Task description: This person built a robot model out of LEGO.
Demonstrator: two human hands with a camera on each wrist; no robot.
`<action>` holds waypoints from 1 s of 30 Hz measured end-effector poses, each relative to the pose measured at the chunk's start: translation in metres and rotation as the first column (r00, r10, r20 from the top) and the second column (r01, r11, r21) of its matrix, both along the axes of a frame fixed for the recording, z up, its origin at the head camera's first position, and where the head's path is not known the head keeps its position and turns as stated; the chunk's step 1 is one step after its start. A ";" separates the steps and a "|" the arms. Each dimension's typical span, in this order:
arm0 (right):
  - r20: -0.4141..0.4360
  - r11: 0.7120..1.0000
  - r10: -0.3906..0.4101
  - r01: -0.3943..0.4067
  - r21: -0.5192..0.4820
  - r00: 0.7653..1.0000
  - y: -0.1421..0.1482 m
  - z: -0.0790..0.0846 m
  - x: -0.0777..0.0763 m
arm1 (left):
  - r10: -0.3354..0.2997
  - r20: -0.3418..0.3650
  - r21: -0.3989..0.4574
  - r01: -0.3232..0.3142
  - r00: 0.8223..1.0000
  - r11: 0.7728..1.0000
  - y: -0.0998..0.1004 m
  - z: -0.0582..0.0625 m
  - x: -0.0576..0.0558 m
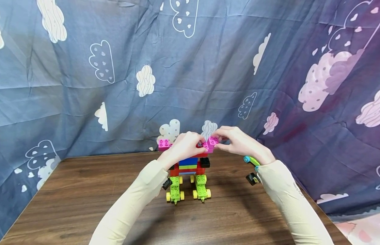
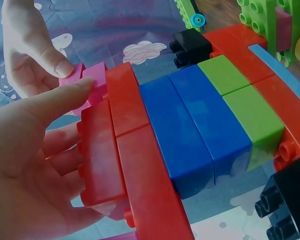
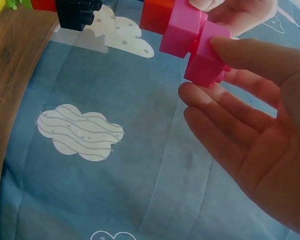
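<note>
A figure built of toy bricks stands upright on the table, with red bricks point(image 2: 97, 155) at its top and blue bricks point(image 2: 185, 130) in its middle. Its feet are lime-green wheeled bases point(image 1: 175, 193) with yellow wheels. My left hand point(image 1: 187, 141) grips the top right corner, thumb on the inner pink brick point(image 3: 181, 30) and fingers behind the red bricks. At the outer pink brick point(image 3: 205, 60), stepped up on the inner one, my right hand point(image 1: 233, 137) pinches with thumb and fingers. Another pink brick point(image 1: 163, 143) sits on the figure's left side, partly behind my left wrist.
Right of the figure, a green piece with blue wheels point(image 1: 253, 160) and a black piece point(image 1: 252, 178) lie near my right sleeve. A black brick point(image 1: 205, 162) juts from the figure's side. Blue cloud-patterned cloth point(image 1: 125, 112) hangs behind the wooden table point(image 1: 85, 197).
</note>
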State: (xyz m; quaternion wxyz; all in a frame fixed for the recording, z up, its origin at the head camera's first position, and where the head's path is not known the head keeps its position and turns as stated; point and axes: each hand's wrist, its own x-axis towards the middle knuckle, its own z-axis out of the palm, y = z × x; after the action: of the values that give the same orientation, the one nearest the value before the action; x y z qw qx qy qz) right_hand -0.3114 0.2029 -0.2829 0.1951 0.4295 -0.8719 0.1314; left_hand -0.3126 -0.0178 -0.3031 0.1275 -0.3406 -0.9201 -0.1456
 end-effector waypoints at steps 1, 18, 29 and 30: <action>-0.003 1.000 0.003 -0.003 -0.003 1.000 0.000 0.000 0.000 | -0.001 0.003 0.004 0.001 1.000 1.000 0.000 0.000 0.000; 0.067 1.000 -0.011 0.010 0.008 0.998 0.001 -0.001 -0.001 | 0.008 0.026 0.038 -0.009 1.000 0.999 0.000 -0.003 -0.001; 0.080 1.000 -0.005 0.004 0.015 0.997 0.000 0.002 -0.002 | 0.016 0.030 0.066 -0.018 0.999 0.998 0.001 -0.006 -0.002; 0.084 1.000 -0.006 0.004 0.017 0.996 0.000 0.002 -0.002 | 0.017 0.029 0.069 -0.019 0.999 0.997 0.001 -0.006 -0.002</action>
State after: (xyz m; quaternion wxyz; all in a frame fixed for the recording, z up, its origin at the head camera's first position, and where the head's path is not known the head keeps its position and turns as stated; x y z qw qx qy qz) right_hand -0.3138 0.2030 -0.2805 0.1549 0.4229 -0.8815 0.1419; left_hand -0.3144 -0.0171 -0.3095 0.1275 -0.3258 -0.9192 -0.1809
